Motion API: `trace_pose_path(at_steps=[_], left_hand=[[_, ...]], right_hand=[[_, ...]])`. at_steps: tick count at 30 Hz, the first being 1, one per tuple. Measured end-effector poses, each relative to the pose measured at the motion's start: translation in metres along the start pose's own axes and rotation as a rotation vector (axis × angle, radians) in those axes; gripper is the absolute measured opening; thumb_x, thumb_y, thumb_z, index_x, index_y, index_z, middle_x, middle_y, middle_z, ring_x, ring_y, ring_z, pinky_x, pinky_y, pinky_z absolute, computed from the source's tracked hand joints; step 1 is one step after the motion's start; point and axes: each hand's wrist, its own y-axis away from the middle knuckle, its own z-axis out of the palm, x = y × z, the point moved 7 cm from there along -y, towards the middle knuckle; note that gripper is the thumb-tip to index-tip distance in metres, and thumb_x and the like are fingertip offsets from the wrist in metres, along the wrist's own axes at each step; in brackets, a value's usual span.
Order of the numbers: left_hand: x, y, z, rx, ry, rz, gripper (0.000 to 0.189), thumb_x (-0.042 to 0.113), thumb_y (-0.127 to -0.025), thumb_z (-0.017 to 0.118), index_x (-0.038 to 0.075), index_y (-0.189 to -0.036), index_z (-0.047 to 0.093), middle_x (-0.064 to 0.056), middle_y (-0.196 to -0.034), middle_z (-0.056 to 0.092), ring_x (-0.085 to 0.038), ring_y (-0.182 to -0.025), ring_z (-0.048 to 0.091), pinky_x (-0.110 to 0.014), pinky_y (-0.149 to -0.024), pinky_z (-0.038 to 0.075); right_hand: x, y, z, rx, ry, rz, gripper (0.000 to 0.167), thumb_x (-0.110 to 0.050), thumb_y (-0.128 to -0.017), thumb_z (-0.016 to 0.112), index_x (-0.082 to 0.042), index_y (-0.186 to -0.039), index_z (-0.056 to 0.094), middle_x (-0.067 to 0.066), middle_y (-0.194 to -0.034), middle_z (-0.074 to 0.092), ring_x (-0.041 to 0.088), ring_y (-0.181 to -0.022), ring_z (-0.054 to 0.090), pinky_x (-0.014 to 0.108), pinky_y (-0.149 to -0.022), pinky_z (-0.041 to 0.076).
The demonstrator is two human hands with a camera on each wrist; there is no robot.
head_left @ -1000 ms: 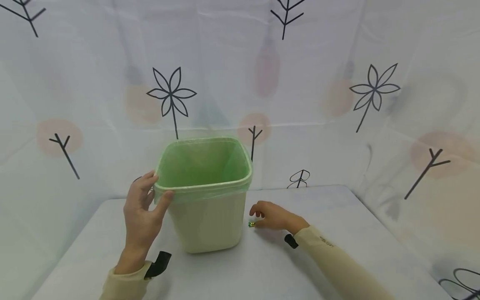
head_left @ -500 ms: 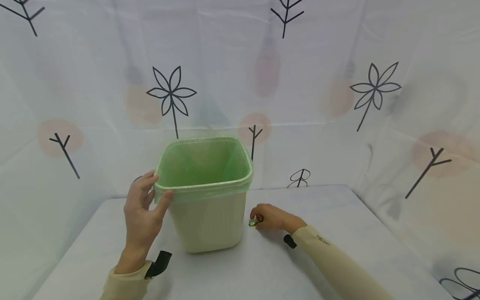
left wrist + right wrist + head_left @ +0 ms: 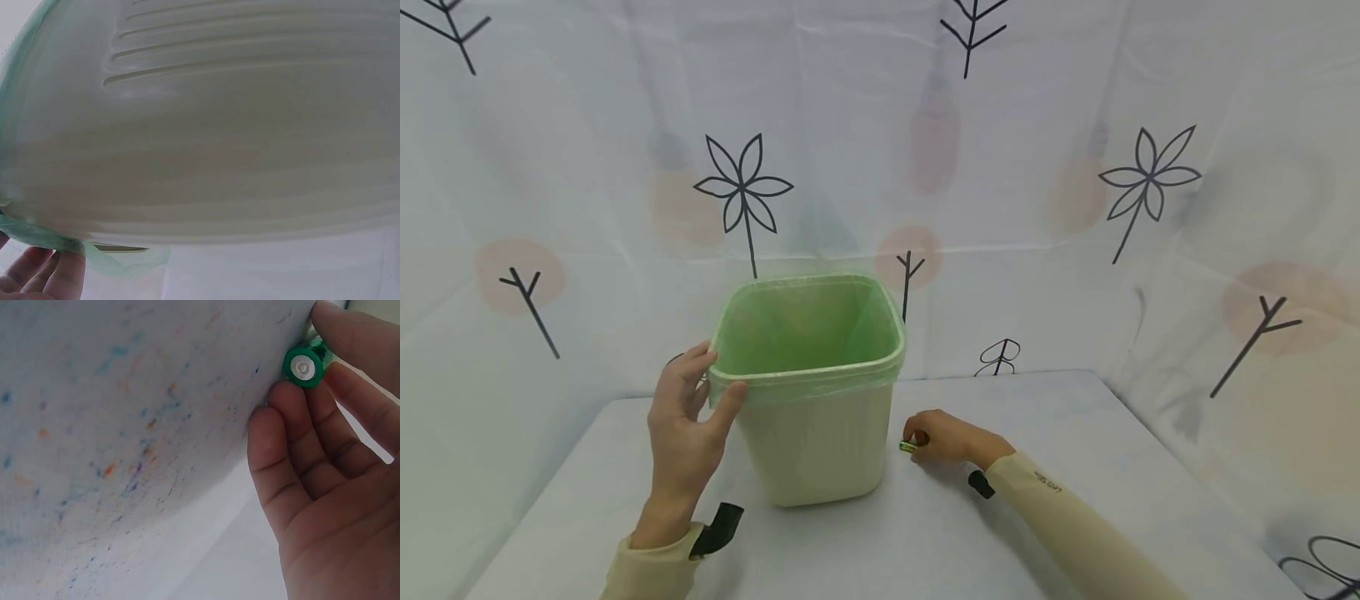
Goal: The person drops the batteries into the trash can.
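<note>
A cream waste bin (image 3: 820, 446) with a pale green bag liner (image 3: 805, 383) over its rim stands upright on the table. My left hand (image 3: 681, 425) grips the lined rim at the bin's left front corner, the thumb in front. In the left wrist view, the fingers (image 3: 62, 275) touch the liner at the lower left. Right of the bin's base, my right hand (image 3: 947, 437) pinches a small green battery (image 3: 304, 365) between thumb and fingers, close to the tabletop. The battery's flat silver end shows in the right wrist view; the fingers hide part of its body.
The white-covered table (image 3: 1037, 417) extends on both sides of the bin. A white cloth backdrop (image 3: 865, 125) with printed flowers and twigs rises behind and at the sides. A black strap piece (image 3: 718, 529) juts from the left wrist, another (image 3: 981, 483) from the right.
The right hand has sunk slightly, and the battery has turned and shifted between its fingers beside the bin. The left hand and the bin have stayed put.
</note>
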Motion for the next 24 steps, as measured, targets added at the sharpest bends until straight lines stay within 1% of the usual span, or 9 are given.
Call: trace_pose_path(at_steps=[4, 5, 7, 9, 10, 13, 17, 21, 24], left_hand=[[0.017, -0.001, 0.001, 0.0, -0.03, 0.019, 0.045, -0.014, -0.077, 0.07, -0.013, -0.118, 0.053, -0.025, -0.128, 0.051, -0.017, -0.122, 0.053, -0.02, -0.098, 0.045], [0.021, -0.001, 0.002, -0.001, -0.036, 0.017, 0.044, -0.014, -0.077, 0.07, -0.014, -0.118, 0.053, -0.025, -0.128, 0.051, -0.017, -0.122, 0.053, -0.02, -0.098, 0.045], [0.023, -0.001, 0.002, -0.003, -0.032, 0.005, 0.044, -0.015, -0.077, 0.069, -0.015, -0.118, 0.052, -0.025, -0.128, 0.051, -0.018, -0.122, 0.053, -0.021, -0.098, 0.045], [0.021, -0.001, 0.002, -0.004, -0.017, -0.009, 0.044, -0.015, -0.077, 0.069, -0.014, -0.118, 0.052, -0.023, -0.13, 0.051, -0.02, -0.122, 0.053, -0.022, -0.099, 0.045], [0.018, -0.001, 0.002, -0.004, -0.012, -0.006, 0.045, -0.015, -0.077, 0.069, -0.014, -0.119, 0.052, -0.023, -0.13, 0.051, -0.022, -0.122, 0.053, -0.023, -0.099, 0.045], [0.007, 0.0, 0.002, -0.002, 0.016, -0.008, 0.047, -0.014, -0.077, 0.071, -0.01, -0.121, 0.054, -0.017, -0.131, 0.052, -0.023, -0.123, 0.053, -0.023, -0.099, 0.045], [-0.007, 0.001, 0.001, 0.001, 0.034, -0.005, 0.049, -0.01, -0.077, 0.072, -0.004, -0.122, 0.056, -0.008, -0.132, 0.052, -0.021, -0.123, 0.053, -0.024, -0.099, 0.045], [-0.01, 0.001, 0.001, -0.007, 0.028, 0.008, 0.048, -0.008, -0.078, 0.073, -0.004, -0.123, 0.056, -0.007, -0.133, 0.052, -0.021, -0.123, 0.052, -0.025, -0.1, 0.045], [-0.009, 0.0, 0.0, -0.006, 0.021, 0.014, 0.048, -0.008, -0.078, 0.073, -0.004, -0.122, 0.056, -0.007, -0.132, 0.053, -0.022, -0.123, 0.052, -0.024, -0.099, 0.045]], right_hand=[[-0.002, 0.0, 0.001, -0.012, 0.002, -0.01, 0.018, -0.012, -0.083, 0.073, -0.012, -0.1, 0.066, -0.007, -0.077, 0.055, 0.009, -0.073, 0.05, 0.026, -0.066, 0.046], [-0.002, -0.001, 0.001, -0.014, 0.007, -0.011, 0.018, -0.012, -0.084, 0.073, -0.013, -0.1, 0.066, -0.008, -0.077, 0.055, 0.008, -0.073, 0.05, 0.025, -0.066, 0.046], [-0.002, -0.001, 0.002, -0.02, 0.008, -0.005, 0.017, -0.012, -0.084, 0.072, -0.013, -0.1, 0.066, -0.008, -0.077, 0.055, 0.008, -0.073, 0.05, 0.025, -0.067, 0.046], [-0.001, 0.0, 0.003, -0.024, 0.007, 0.008, 0.017, -0.012, -0.084, 0.072, -0.015, -0.1, 0.066, -0.009, -0.078, 0.056, 0.008, -0.073, 0.051, 0.025, -0.067, 0.046], [0.0, 0.0, 0.003, -0.026, 0.005, 0.016, 0.016, -0.012, -0.085, 0.072, -0.015, -0.1, 0.066, -0.009, -0.077, 0.056, 0.008, -0.073, 0.051, 0.025, -0.068, 0.046], [0.001, 0.001, 0.003, -0.028, -0.009, 0.024, 0.016, -0.011, -0.085, 0.071, -0.016, -0.099, 0.066, -0.008, -0.078, 0.056, 0.009, -0.074, 0.051, 0.026, -0.068, 0.046], [0.002, 0.002, 0.003, -0.026, -0.015, 0.028, 0.016, -0.011, -0.085, 0.071, -0.016, -0.099, 0.066, -0.008, -0.078, 0.056, 0.009, -0.075, 0.051, 0.026, -0.069, 0.047], [0.001, 0.002, 0.003, -0.026, -0.021, 0.037, 0.017, -0.012, -0.086, 0.07, -0.016, -0.101, 0.066, -0.009, -0.08, 0.056, 0.009, -0.076, 0.052, 0.026, -0.069, 0.047], [-0.002, 0.001, 0.001, -0.019, -0.014, 0.021, 0.017, -0.012, -0.086, 0.07, -0.015, -0.103, 0.066, -0.009, -0.081, 0.057, 0.008, -0.075, 0.052, 0.026, -0.068, 0.048]])
